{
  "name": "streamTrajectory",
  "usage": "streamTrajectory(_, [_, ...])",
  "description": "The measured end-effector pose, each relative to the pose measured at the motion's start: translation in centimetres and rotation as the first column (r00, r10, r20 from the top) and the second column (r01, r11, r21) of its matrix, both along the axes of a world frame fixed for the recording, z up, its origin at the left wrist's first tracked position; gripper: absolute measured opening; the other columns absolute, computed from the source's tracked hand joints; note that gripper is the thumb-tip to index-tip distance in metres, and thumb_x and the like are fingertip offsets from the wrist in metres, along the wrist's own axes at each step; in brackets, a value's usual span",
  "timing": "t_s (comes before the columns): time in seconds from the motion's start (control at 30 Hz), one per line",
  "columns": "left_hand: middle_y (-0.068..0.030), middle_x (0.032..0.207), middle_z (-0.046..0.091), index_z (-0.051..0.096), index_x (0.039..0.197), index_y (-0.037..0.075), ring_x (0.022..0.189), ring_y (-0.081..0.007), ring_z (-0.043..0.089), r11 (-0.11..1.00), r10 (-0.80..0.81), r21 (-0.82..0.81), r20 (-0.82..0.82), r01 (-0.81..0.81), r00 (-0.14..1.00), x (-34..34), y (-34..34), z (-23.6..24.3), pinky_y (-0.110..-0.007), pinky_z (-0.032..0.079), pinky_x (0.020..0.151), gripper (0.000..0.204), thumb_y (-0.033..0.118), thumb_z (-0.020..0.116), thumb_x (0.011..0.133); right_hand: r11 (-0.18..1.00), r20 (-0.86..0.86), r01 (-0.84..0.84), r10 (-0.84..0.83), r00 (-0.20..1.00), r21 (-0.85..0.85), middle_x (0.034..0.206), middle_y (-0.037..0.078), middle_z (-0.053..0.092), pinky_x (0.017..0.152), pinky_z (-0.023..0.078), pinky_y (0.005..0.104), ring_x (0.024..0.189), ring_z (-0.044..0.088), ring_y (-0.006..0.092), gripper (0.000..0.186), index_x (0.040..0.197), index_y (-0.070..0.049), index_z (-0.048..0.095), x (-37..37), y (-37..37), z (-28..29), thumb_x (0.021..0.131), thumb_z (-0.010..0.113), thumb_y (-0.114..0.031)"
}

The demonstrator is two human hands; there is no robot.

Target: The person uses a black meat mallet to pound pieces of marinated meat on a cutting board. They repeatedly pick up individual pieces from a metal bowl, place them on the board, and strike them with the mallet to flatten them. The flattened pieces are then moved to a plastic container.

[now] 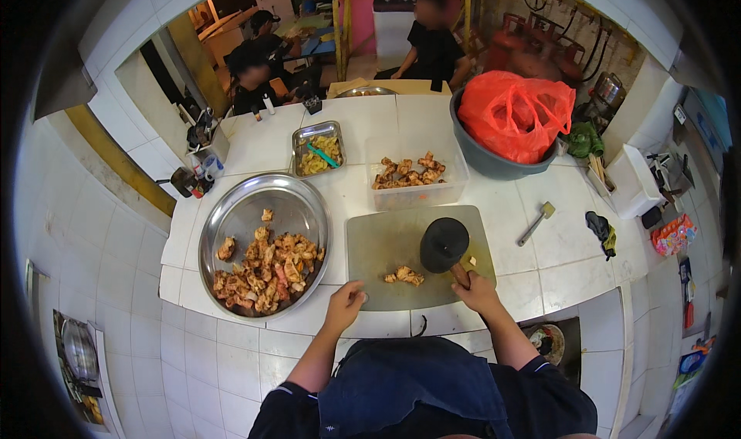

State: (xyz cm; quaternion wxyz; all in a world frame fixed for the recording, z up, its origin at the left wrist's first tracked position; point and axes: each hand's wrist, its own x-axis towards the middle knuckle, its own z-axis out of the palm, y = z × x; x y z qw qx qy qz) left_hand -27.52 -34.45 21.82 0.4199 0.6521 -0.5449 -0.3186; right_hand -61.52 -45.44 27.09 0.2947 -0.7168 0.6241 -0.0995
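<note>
My right hand (475, 291) is closed around the wooden handle of a mallet (445, 244) with a big black head. The mallet head is over the right part of a grey-green cutting board (378, 238). To the left of the head, a browned piece of chicken (404, 276) lies on the board, apart from both hands. Beside the board's lower left edge, my left hand (345, 306) has loosely bent fingers, with nothing visible in them. A wide round steel tray (231, 200) to its left holds many browned chicken pieces (266, 273).
Behind the board stands a clear plastic bin (417, 199) with more chicken pieces. A small steel tray (302, 135) holds yellowish food and a green utensil. At the back right, a red plastic bag (515, 115) fills a grey tub (494, 165). A brush (536, 223) lies right of the board.
</note>
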Motion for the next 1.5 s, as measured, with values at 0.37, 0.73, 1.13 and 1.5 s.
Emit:
streamTrajectory(0.37, [-0.0184, 0.106, 0.059, 0.06, 0.111, 0.004, 0.101, -0.0375, 0.055, 0.938, 0.233, -0.339, 0.445, -0.078, 0.865, 0.9, 5.6, -3.4, -0.046, 0.042, 0.087, 0.031, 0.015, 0.065, 0.083, 0.966, 0.193, -0.011, -0.04, 0.98, 0.257, 0.084, 0.016, 0.065, 0.055, 0.051, 0.0353, 0.061, 0.064, 0.0237, 0.048, 0.113, 0.004, 0.056, 3.2, -4.6, 1.7, 0.082, 0.07, -0.03])
streamTrajectory(0.73, [-0.0135, 0.107, 0.059, 0.06, 0.112, 0.005, 0.102, -0.032, 0.055, 0.966, 0.129, -0.257, 0.475, -0.003, 0.871, 1.3, 5.7, -2.2, -0.043, 0.041, 0.084, 0.033, 0.018, 0.064, 0.082, 0.981, -0.131, -0.19, 0.182, 0.975, -0.05, 0.084, 0.018, 0.067, 0.073, 0.052, 0.0447, 0.082, 0.067, 0.037, 0.056, 0.114, 0.001, 0.059, 10.8, 0.7, 6.7, 0.084, 0.071, -0.044])
streamTrajectory(1.13, [-0.0117, 0.106, 0.059, 0.061, 0.11, 0.006, 0.101, -0.0307, 0.055, 0.963, 0.148, -0.271, 0.508, -0.005, 0.849, 1.5, 5.6, -2.6, -0.043, 0.041, 0.083, 0.031, 0.019, 0.063, 0.081, 0.982, 0.105, -0.156, 0.167, 0.98, -0.105, 0.085, 0.023, 0.066, 0.073, 0.05, 0.0452, 0.086, 0.065, 0.0414, 0.06, 0.107, 0.004, 0.059, 12.6, -1.3, 12.0, 0.087, 0.065, -0.052])
streamTrajectory(1.5, [-0.0121, 0.101, 0.06, 0.062, 0.102, 0.005, 0.098, -0.0323, 0.055, 0.958, 0.157, -0.286, 0.525, -0.001, 0.836, 1.5, 5.5, -3.0, -0.045, 0.04, 0.082, 0.023, 0.016, 0.062, 0.081, 0.958, 0.279, -0.22, 0.164, 0.946, 0.185, 0.067, 0.013, 0.062, 0.061, 0.048, 0.0401, 0.064, 0.062, 0.031, 0.058, 0.099, 0.005, 0.058, 12.2, 0.8, 10.1, 0.088, 0.064, -0.051])
